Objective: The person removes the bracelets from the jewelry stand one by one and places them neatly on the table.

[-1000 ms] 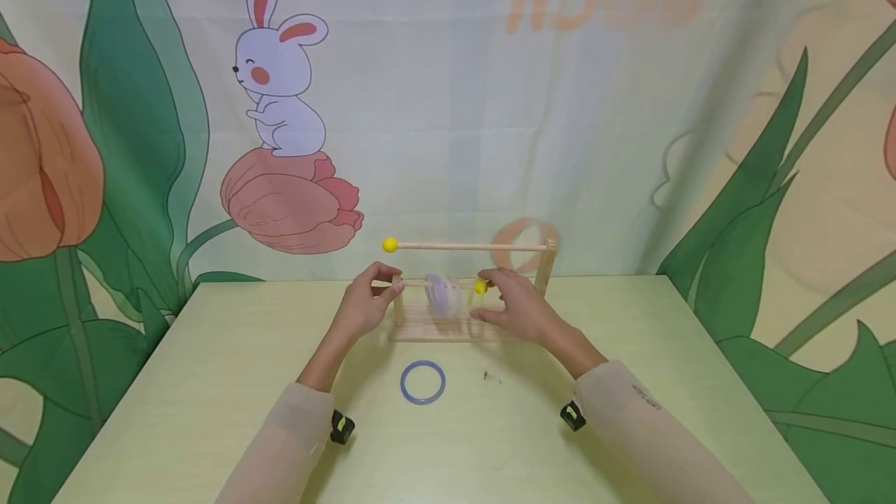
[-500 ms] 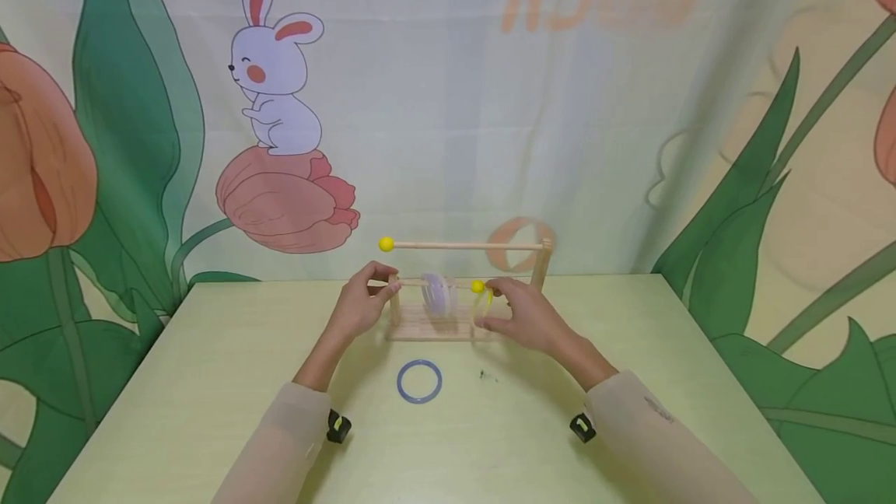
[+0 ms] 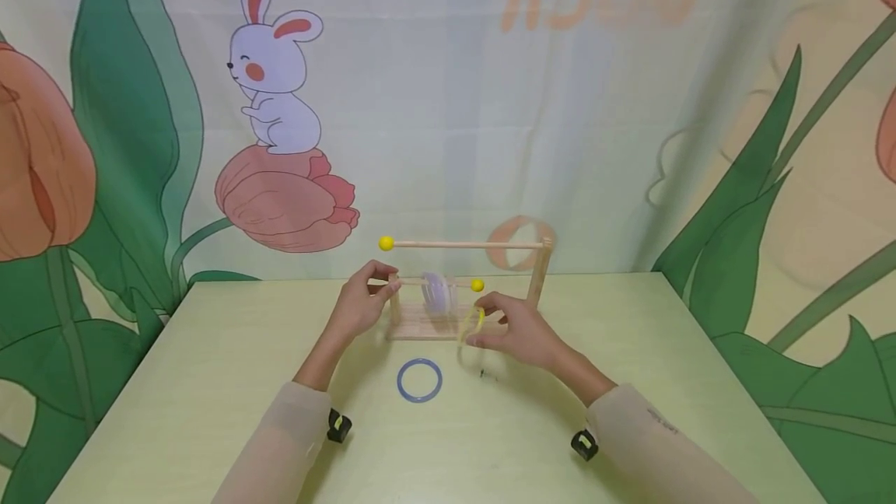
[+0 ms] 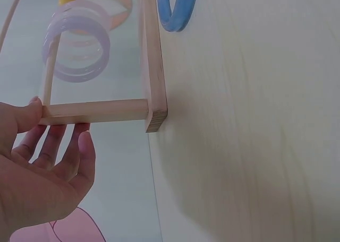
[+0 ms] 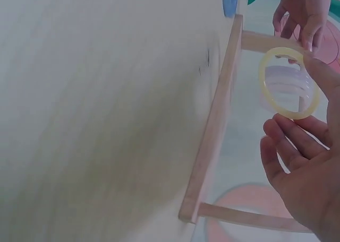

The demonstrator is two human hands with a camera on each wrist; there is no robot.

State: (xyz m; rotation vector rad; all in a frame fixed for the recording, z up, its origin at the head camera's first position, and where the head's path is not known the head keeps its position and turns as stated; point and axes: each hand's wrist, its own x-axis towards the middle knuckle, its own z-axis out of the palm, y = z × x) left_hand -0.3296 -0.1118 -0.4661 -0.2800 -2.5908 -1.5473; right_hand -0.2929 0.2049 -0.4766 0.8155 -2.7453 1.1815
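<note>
The right hand (image 3: pixel 521 325) spans the yellow ring (image 5: pixel 263 81) between thumb and fingers, clamped lightly across the rim; a pinch at the edges alone is best, as it leaves the opening unobstructed. The yellow ring is off the rod, near and just below the lower yellow ball (image 3: pixel 477 285); for any pass over that ball, the opening should face the rod squarely, since a tilted ring would probably catch. The left hand (image 3: pixel 362 306) pinches the left wooden post (image 4: pixel 95 112) near its top, where the lower wooden rod (image 4: pixel 48 85) joins; firm bracing here should prevent the stand from shifting. Purple rings (image 3: pixel 435 292) hang around that rod, inboard of the ball; their exact number cannot be told where they overlap; avoid knocking them. The upper wooden rod (image 3: pixel 469 244) runs above and behind; allow the knuckles clearance beneath it. The blue ring (image 3: pixel 400 381) lies flat on the table (image 3: pixel 609 411) before the wooden base (image 3: pixel 420 329), apart from both hands; leave it undisturbed.
</note>
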